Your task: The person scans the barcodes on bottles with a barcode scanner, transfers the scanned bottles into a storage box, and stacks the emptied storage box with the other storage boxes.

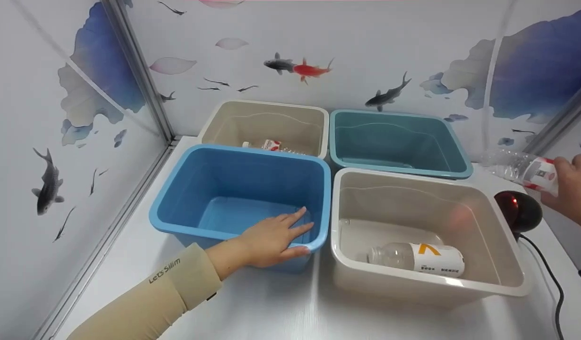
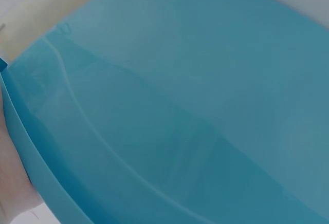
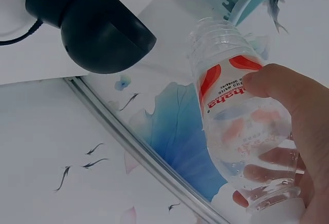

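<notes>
At the right edge of the head view my right hand (image 1: 571, 189) grips a clear plastic water bottle (image 1: 524, 170) with a red and white label. In the right wrist view, thumb and fingers wrap the bottle (image 3: 226, 100) near its white-capped end. My left hand (image 1: 274, 238) rests on the front rim of the blue bin (image 1: 196, 233), fingers spread over its inside. The left wrist view shows mostly bin wall. A clear bottle with a white label (image 1: 439, 259) lies in the near beige bin (image 1: 413, 288). Beside that bin stands a black scanner (image 1: 519, 212) with a red light.
Behind the blue bin, the far beige bin (image 1: 271, 107) holds a bottle with a red and white label (image 1: 271, 145), partly hidden. A teal bin (image 1: 399, 115) stands at back right. The scanner's black cable (image 1: 550, 269) runs along the right side. Printed panels enclose the white table (image 1: 281, 311).
</notes>
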The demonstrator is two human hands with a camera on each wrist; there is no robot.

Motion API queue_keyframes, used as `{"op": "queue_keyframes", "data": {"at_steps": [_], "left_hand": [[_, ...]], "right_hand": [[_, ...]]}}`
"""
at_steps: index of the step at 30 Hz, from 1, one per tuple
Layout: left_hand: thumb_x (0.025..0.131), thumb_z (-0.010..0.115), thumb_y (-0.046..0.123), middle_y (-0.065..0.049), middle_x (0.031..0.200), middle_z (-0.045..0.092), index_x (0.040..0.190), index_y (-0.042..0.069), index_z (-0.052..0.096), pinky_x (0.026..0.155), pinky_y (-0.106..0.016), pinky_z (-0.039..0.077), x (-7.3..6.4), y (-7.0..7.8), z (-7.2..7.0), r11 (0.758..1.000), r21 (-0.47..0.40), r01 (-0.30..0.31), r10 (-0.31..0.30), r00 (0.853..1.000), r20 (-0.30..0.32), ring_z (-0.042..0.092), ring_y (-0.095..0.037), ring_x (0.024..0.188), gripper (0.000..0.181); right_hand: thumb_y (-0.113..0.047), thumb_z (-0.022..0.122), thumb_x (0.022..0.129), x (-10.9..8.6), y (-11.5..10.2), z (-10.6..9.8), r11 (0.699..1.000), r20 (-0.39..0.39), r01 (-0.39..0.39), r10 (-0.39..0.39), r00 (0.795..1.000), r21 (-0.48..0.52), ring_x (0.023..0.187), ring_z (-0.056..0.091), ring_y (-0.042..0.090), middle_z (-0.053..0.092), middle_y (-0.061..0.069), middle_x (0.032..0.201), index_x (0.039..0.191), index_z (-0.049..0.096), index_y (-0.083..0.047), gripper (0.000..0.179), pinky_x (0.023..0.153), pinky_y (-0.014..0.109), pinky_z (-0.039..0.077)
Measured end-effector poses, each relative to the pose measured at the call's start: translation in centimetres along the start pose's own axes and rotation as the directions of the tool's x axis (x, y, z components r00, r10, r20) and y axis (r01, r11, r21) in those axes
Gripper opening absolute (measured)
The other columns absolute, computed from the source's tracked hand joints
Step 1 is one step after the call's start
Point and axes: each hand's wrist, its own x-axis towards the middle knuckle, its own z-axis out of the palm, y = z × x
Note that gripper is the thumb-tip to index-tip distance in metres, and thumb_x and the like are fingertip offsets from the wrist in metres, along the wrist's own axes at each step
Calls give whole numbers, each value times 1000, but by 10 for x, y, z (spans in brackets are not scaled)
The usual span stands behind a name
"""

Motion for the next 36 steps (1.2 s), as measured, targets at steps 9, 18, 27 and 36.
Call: {"op": "queue_keyframes", "data": {"at_steps": [9,18,27,36], "left_hand": [[94,32,61,-2,159,13,149,26,25,111,-50,29,-2,0,2,1000,-17,0,0,1000,-5,25,-26,143,66],[93,32,62,0,159,10,149,27,23,112,-50,28,-4,1,4,1000,-27,9,-9,1000,7,23,-25,144,66],[95,32,58,-3,159,12,149,24,25,110,-50,31,-3,1,3,1000,-1,-3,3,1000,1,26,-26,142,64],[94,32,60,-2,159,11,149,25,24,111,-51,28,0,0,0,1000,-20,8,-8,1000,11,23,-26,143,66]], "right_hand": [[4,70,64,4,-1,-7,997,-37,-58,60,998,50,89,39,49,39,39,96,110,38,20,58,69,58,44],[2,65,70,11,-8,-16,979,-43,-103,113,993,177,89,36,49,38,39,101,115,37,21,56,66,60,43],[-4,65,70,29,-23,-33,916,17,-181,187,982,357,96,35,49,39,39,107,116,40,19,58,65,48,32],[-28,62,82,53,-59,-56,942,211,-197,141,967,272,94,37,52,35,39,120,130,38,9,65,77,65,39]]}}
